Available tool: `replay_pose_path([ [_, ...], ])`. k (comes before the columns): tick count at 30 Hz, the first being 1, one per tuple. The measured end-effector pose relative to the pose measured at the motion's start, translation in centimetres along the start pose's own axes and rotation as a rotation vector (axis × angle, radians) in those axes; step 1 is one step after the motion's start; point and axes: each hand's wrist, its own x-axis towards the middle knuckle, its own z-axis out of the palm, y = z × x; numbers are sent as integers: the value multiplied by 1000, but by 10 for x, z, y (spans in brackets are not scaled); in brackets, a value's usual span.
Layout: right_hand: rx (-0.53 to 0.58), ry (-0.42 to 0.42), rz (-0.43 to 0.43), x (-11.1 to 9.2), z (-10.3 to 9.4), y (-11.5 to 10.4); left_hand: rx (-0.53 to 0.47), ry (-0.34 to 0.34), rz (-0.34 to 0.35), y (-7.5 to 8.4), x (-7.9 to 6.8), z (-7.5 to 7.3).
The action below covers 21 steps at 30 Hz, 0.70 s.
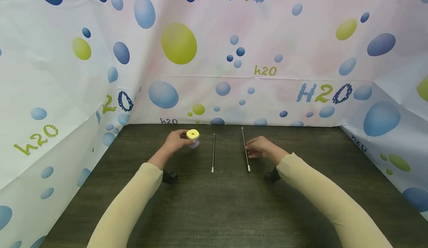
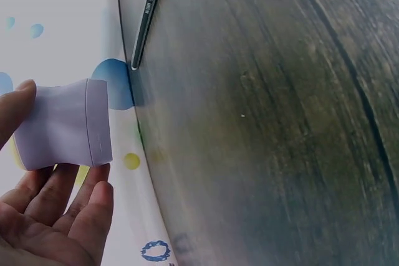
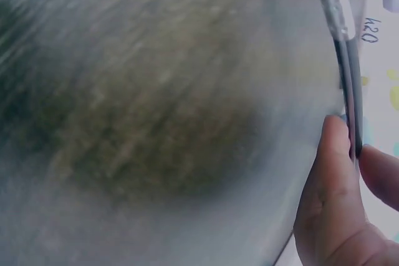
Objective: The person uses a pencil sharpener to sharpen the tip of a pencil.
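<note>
My left hand (image 1: 175, 142) holds a small pencil sharpener (image 1: 193, 134) with a yellow top, a hole in its middle and a lilac body (image 2: 62, 126). The thumb (image 2: 15, 107) presses one side of it and the fingers support the other. A dark pencil (image 1: 213, 153) with a pale near end lies on the table between the hands. My right hand (image 1: 262, 147) pinches a second dark pencil (image 1: 247, 162) between thumb and fingers, and its silver and white end (image 3: 338, 4) shows in the right wrist view.
The dark wood-grain table (image 1: 214, 211) runs back to a white sheet (image 1: 214, 55) printed with blue and green spots, which also stands along the left and right sides. Dark wrist cameras (image 1: 169, 177) sit under both cream sleeves (image 1: 127, 207).
</note>
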Motion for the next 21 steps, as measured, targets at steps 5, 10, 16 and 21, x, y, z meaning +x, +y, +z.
replay_pose_path([
  [5, -25, -15, -26, -5, -6, -7, -22, -3, 16, 0, -3, -1],
  [10, -27, -37, -66, -12, -12, -13, -42, -2, 22, 2, -8, -2],
  [16, -27, -71, -100, -24, -18, -18, -89, -6, 41, 7, -16, -6],
  [21, -32, -86, -138, -36, -22, -24, -123, -4, 59, 15, -23, -12],
])
